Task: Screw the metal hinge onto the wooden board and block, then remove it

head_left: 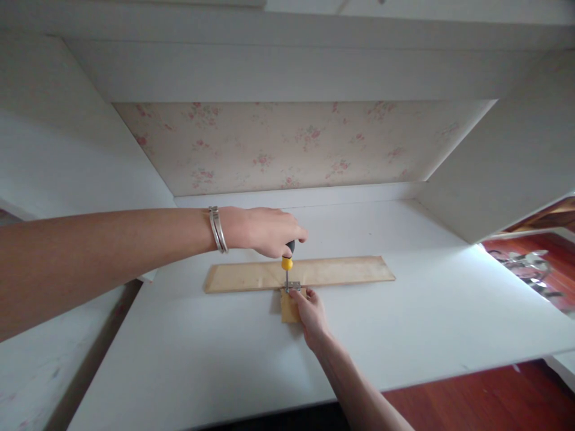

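My left hand (pixel 269 230), with silver bangles at the wrist, is wrapped over the black and yellow handle of a screwdriver (pixel 287 264). The screwdriver stands upright, its shaft reaching down to a small metal hinge (pixel 294 285). The hinge lies where a long, thin wooden board (pixel 345 271) meets a short wooden piece (pixel 288 312). From below, my right hand (pixel 312 312) grips the short piece at its right side, its thumb against the hinge. Whether the tip sits in a screw is too small to tell.
Wood and hands are over a white desk surface (pixel 215 365) between white side panels (pixel 507 143). Flowered wallpaper (pixel 309 143) shows at the back under a white upper ledge (pixel 287 72). Red wooden floor (pixel 471 389) and some shiny metal items (pixel 530 266) lie beyond the right edge.
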Demonstrator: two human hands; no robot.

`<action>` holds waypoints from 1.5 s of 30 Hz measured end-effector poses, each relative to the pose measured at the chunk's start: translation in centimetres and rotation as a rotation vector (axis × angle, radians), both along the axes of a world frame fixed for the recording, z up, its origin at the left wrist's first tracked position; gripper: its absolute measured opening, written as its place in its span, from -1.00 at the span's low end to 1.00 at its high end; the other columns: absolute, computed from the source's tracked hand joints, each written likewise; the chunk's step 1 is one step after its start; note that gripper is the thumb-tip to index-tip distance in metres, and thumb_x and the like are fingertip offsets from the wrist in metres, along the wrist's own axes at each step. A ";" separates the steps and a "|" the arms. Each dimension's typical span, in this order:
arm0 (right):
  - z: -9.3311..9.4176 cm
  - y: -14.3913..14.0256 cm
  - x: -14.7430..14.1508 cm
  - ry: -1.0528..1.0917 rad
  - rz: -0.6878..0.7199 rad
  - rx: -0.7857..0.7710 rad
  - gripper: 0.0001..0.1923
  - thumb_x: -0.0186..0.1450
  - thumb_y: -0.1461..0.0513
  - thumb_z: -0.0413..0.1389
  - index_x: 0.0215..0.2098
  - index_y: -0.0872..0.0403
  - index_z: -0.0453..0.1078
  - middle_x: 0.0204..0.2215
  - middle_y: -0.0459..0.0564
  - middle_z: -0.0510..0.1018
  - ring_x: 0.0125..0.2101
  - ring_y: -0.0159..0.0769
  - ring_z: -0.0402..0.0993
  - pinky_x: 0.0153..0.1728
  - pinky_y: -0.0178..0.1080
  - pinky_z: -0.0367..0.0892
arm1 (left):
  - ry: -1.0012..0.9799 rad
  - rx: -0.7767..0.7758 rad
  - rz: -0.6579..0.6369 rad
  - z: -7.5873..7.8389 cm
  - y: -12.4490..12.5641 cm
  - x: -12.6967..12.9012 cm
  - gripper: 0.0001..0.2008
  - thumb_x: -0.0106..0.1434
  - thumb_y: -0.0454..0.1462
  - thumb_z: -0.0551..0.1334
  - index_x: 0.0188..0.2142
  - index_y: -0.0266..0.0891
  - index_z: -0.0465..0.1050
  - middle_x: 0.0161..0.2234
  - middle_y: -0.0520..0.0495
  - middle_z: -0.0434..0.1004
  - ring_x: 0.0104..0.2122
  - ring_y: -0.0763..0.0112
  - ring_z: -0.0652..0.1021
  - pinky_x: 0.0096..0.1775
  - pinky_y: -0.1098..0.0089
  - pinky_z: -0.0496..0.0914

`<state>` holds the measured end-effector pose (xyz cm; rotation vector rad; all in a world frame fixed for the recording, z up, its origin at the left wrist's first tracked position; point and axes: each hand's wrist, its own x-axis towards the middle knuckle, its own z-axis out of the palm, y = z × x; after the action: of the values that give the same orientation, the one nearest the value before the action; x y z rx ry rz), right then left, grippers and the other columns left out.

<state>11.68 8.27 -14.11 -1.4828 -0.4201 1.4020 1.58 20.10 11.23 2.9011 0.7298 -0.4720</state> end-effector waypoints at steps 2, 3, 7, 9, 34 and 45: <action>-0.2 0.0 0.0 -0.004 -0.010 -0.003 -0.61 0.04 0.09 0.21 -0.22 0.10 0.31 -0.32 0.01 0.57 -0.36 -0.26 0.52 -0.44 -0.34 0.36 | -0.005 0.034 0.072 -0.3 0.0 0.0 -0.63 0.22 -0.01 0.08 -0.10 -0.11 0.42 -0.24 -0.14 0.50 -0.29 0.21 0.47 -0.28 0.30 0.28; -0.2 0.0 0.0 -0.004 -0.014 -0.004 -0.60 0.03 0.09 0.21 -0.22 0.10 0.31 -0.32 0.00 0.57 -0.36 -0.26 0.52 -0.44 -0.34 0.36 | -0.012 0.041 0.084 -0.4 0.0 0.0 -0.58 0.23 0.04 0.04 -0.10 -0.13 0.42 -0.24 -0.15 0.50 -0.29 0.20 0.48 -0.27 0.29 0.28; -0.3 0.0 0.0 0.003 -0.010 -0.001 -0.60 0.03 0.09 0.21 -0.22 0.10 0.31 -0.32 0.00 0.57 -0.36 -0.26 0.52 -0.43 -0.33 0.37 | -0.040 -0.006 -0.030 -0.3 -0.2 0.0 -0.59 0.16 -0.06 0.16 -0.02 -0.13 0.36 -0.08 -0.13 0.43 -0.22 0.26 0.46 -0.23 0.35 0.29; -0.3 0.0 0.0 -0.007 0.001 0.003 -0.60 0.04 0.09 0.21 -0.22 0.10 0.31 -0.32 0.01 0.57 -0.37 -0.26 0.52 -0.44 -0.34 0.36 | -0.032 -0.036 -0.081 -0.1 -0.1 0.0 -0.61 0.12 -0.24 0.19 -0.02 -0.13 0.36 -0.07 -0.11 0.42 -0.22 0.30 0.46 -0.25 0.39 0.29; -0.1 -0.1 0.0 0.035 -0.024 -0.004 -0.57 0.01 0.09 0.23 -0.20 0.08 0.29 -0.30 0.00 0.57 -0.31 -0.24 0.52 -0.39 -0.32 0.38 | -0.012 0.022 0.050 -0.4 0.1 0.4 -0.55 0.15 -0.01 0.14 -0.02 -0.12 0.36 -0.15 -0.14 0.49 -0.27 0.22 0.48 -0.31 0.34 0.29; -0.2 -0.2 0.0 0.029 -0.015 -0.001 -0.58 0.03 0.10 0.21 -0.19 0.09 0.28 -0.28 0.03 0.57 -0.30 -0.22 0.52 -0.37 -0.30 0.38 | 0.023 0.039 0.068 0.2 0.0 0.3 -0.56 0.09 0.09 0.15 -0.21 -0.16 0.48 -0.26 -0.11 0.52 -0.32 0.27 0.48 -0.32 0.36 0.28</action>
<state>11.64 8.09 -14.27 -1.4625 -0.3896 1.4105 1.91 20.10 11.41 2.9006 0.8467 -0.4893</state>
